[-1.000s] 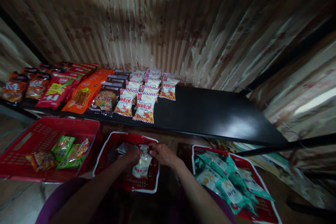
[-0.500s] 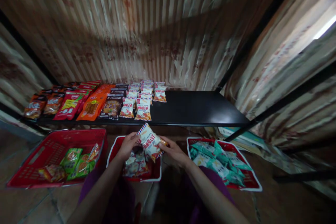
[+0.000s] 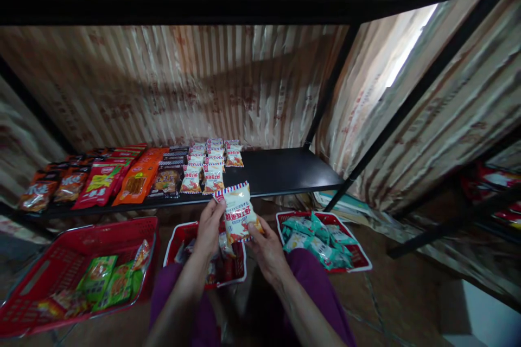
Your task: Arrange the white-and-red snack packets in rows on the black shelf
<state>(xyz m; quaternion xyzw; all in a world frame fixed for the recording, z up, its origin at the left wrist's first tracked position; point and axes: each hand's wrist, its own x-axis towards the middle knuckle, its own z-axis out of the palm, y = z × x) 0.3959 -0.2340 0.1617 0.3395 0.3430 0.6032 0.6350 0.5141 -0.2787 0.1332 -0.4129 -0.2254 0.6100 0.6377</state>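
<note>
A white snack bag [image 3: 238, 214] with red lettering and striped ends is held between both hands. My left hand [image 3: 209, 227] grips its upper left side, and my right hand [image 3: 266, 246] pinches its lower right corner. Below the bag stands a small red basket [image 3: 171, 246] with a white rim, holding more bags that my hands partly hide. Matching white bags [image 3: 213, 176] stand in rows on the black shelf [image 3: 280, 171], just beyond my hands. The shelf's right part is bare black board.
Left on the shelf are brown bags [image 3: 166, 180], orange bags [image 3: 136, 181], red-pink bags [image 3: 97, 180] and dark noodle-like bags [image 3: 40, 190]. A large red basket [image 3: 44, 255] holds green packets; another basket [image 3: 360, 260] holds teal bags. A black post [image 3: 391, 124] rises at the right.
The bag has been turned more upright and faces me, still in both hands. My view has tilted up and shifted right, bringing the upper shelf further into sight.
</note>
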